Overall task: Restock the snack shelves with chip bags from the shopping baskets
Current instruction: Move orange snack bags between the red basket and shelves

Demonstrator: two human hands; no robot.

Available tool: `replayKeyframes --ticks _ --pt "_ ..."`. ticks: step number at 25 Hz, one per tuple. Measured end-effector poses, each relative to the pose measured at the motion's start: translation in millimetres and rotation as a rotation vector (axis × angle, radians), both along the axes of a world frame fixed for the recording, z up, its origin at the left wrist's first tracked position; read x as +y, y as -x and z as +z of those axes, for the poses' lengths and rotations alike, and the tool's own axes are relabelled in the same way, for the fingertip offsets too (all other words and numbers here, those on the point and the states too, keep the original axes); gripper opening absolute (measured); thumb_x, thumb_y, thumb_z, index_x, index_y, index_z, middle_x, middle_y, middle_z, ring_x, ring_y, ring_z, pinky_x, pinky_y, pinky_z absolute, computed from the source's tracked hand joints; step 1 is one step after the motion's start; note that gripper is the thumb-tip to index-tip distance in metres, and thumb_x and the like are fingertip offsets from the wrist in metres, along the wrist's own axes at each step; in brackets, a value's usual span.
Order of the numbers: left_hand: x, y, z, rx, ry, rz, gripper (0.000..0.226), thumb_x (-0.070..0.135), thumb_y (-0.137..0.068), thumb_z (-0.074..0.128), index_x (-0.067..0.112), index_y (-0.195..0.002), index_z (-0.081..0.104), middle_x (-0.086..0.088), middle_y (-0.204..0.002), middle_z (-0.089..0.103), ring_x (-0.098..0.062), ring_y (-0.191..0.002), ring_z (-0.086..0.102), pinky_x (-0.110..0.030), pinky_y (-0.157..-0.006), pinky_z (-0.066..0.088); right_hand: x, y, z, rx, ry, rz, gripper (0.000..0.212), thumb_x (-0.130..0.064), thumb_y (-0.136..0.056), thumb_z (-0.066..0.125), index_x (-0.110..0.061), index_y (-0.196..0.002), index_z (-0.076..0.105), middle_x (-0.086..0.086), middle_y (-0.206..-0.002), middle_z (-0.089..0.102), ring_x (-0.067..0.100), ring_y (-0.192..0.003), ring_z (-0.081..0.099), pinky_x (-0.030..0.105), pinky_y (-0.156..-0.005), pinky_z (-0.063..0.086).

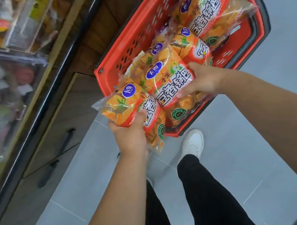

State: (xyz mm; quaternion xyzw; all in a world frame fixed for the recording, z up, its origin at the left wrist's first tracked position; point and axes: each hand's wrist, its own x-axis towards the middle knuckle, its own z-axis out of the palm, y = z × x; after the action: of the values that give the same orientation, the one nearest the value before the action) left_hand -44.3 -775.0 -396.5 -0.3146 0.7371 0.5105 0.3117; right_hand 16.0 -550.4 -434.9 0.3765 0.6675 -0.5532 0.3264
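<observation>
Left hand [130, 134] and right hand [204, 80], fingers curled round glossy orange plastic chip bags [170, 84] above the red slotted plastic basket [115, 59]; slick film may slip, dropping one

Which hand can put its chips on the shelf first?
Probably the left. The left hand grips a chip bag on the side nearest the shelves. The right hand holds a second bag farther away, over the red basket.
</observation>
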Motion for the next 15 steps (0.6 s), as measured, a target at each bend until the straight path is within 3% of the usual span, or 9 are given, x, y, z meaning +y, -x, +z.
replayKeyframes --ticks 2,5,7,10,13,15 --pt "-11.1 11.9 13.5 -0.012 -0.048 -0.037 0.067 0.013 -0.079 0.079 0.021 -0.132 0.040 0.004 -0.107 0.067 -0.016 -0.095 0.069 -0.032 -0.070 0.057 -4.5 -8.0 13.4 0.029 0.061 -0.141 0.114 -0.049 -0.039 0.093 -0.024 -0.137 0.041 -0.006 -0.119 0.066 0.022 -0.112 0.061 0.046 -0.101 0.047" --pt "-21.4 30.9 35.1 -0.031 -0.175 -0.152 0.057 0.017 -0.079 0.078 0.025 -0.129 0.051 0.001 -0.112 0.071 -0.019 -0.095 0.072 -0.040 -0.077 0.059 -11.9 -24.5 46.9 0.110 0.190 -0.370 0.095 -0.025 -0.052 0.091 -0.022 -0.136 0.047 -0.003 -0.115 0.071 0.021 -0.107 0.067 0.039 -0.090 0.055" --pt "-18.8 41.5 56.2 -0.049 -0.230 -0.186 0.053 0.023 -0.078 0.080 0.029 -0.124 0.054 0.003 -0.111 0.072 -0.020 -0.095 0.072 -0.047 -0.083 0.058 -19.0 -34.5 79.7 0.157 0.199 -0.471 0.083 -0.018 -0.059 0.086 -0.024 -0.134 0.049 -0.002 -0.113 0.072 0.019 -0.101 0.070 0.035 -0.082 0.058" --pt "-4.2 50.6 98.4 -0.038 -0.298 -0.270 0.057 0.029 -0.075 0.082 0.031 -0.124 0.052 0.002 -0.111 0.072 -0.023 -0.094 0.072 -0.053 -0.084 0.056 -31.1 -49.2 135.2 0.217 0.144 -0.616 0.072 -0.015 -0.069 0.084 -0.025 -0.131 0.049 -0.001 -0.115 0.071 0.019 -0.099 0.070 0.032 -0.077 0.059" --pt "5.7 59.8 147.7 -0.005 -0.367 -0.398 0.068 0.032 -0.067 0.085 0.026 -0.125 0.052 -0.001 -0.108 0.073 -0.024 -0.091 0.073 -0.055 -0.084 0.056 -46.1 -64.3 193.8 0.285 0.091 -0.738 0.085 -0.022 -0.056 0.093 -0.022 -0.129 0.051 0.001 -0.115 0.071 0.024 -0.101 0.070 0.041 -0.083 0.058" --pt "10.3 66.2 185.6 0.008 -0.413 -0.501 0.068 0.030 -0.067 0.085 0.021 -0.126 0.052 -0.004 -0.109 0.072 -0.027 -0.094 0.072 -0.057 -0.087 0.054 -58.3 -77.7 241.5 0.354 0.041 -0.801 0.076 -0.022 -0.055 0.091 -0.024 -0.122 0.056 0.000 -0.112 0.073 0.022 -0.097 0.072 0.039 -0.080 0.059"
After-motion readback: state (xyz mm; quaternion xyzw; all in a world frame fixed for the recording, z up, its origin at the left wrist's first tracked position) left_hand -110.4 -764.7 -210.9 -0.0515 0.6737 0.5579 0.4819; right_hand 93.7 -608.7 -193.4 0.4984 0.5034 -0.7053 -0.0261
